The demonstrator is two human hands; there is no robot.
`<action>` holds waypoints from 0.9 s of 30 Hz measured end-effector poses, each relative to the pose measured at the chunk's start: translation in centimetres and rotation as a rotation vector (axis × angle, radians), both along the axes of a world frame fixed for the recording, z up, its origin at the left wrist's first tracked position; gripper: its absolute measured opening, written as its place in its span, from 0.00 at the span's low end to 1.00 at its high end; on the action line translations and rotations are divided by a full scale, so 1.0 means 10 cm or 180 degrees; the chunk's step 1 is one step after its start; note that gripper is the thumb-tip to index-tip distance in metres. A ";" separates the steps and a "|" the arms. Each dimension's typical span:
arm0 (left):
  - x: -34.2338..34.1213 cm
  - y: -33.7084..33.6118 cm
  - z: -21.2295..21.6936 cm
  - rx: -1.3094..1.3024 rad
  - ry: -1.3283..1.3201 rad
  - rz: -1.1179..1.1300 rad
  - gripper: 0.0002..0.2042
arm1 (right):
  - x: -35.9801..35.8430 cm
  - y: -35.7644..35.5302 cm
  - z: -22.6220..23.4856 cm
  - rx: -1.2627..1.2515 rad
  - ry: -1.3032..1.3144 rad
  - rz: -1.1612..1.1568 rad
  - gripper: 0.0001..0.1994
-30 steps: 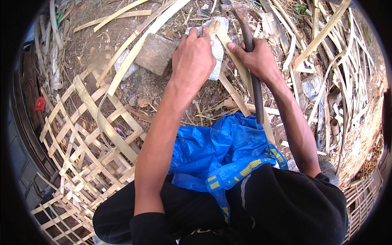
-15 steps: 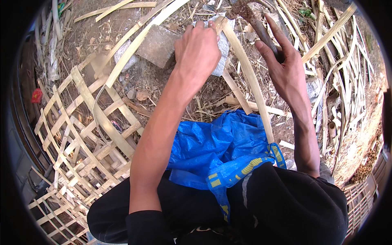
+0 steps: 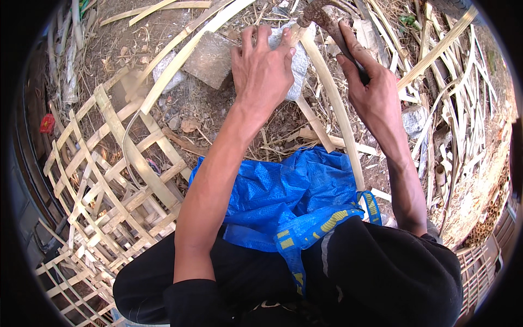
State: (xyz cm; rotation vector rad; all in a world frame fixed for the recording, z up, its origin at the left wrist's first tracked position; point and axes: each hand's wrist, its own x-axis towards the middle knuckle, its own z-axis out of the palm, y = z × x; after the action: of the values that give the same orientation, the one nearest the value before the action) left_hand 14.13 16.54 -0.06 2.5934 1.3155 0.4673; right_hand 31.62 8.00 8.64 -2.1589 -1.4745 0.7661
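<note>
My left hand [image 3: 260, 71] presses over a pale stone block [image 3: 299, 68], its thumb and forefinger closed at the upper end of a bamboo strip [image 3: 330, 87]. The other fingers are spread over the stone's edge. A second, shorter bamboo strip [image 3: 314, 122] angles down from the same spot. My right hand [image 3: 373, 92] grips the handle of a rusty hammer [image 3: 325, 19]. The hammer's head is at the strips' upper end, close to my left fingertips; whether it touches them I cannot tell. The long strip runs down to a blue tarp-like bag [image 3: 294, 185] on my lap.
At left lies an open woven bamboo lattice [image 3: 117, 180]. A flat grey stone [image 3: 208, 60] sits beside my left hand. Many loose bamboo strips [image 3: 455, 103] pile up on the right. Another long strip [image 3: 188, 52] slants across the upper left. Dry litter covers the soil.
The hammer head has come down and left to the strips' upper end, my right hand moving slightly left with it. My left fingers have spread a little more.
</note>
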 end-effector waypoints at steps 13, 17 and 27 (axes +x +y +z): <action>-0.06 0.00 -0.18 0.0148 -0.0349 -0.0079 0.16 | -0.03 -0.09 0.05 0.1443 -0.0014 -0.0304 0.26; -0.05 0.00 -0.18 0.0133 -0.0395 -0.0089 0.17 | -0.01 -0.18 -0.12 0.0225 -0.1004 0.0285 0.28; -0.10 0.01 -0.19 0.0130 -0.0477 -0.0072 0.15 | -0.16 -0.09 0.03 -0.0676 -0.1166 0.0322 0.26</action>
State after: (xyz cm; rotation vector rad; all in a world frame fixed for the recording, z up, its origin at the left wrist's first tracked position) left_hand 13.09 16.65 -2.00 2.5463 1.2388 0.6768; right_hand 30.06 7.12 8.93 -2.5034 -1.7618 0.6054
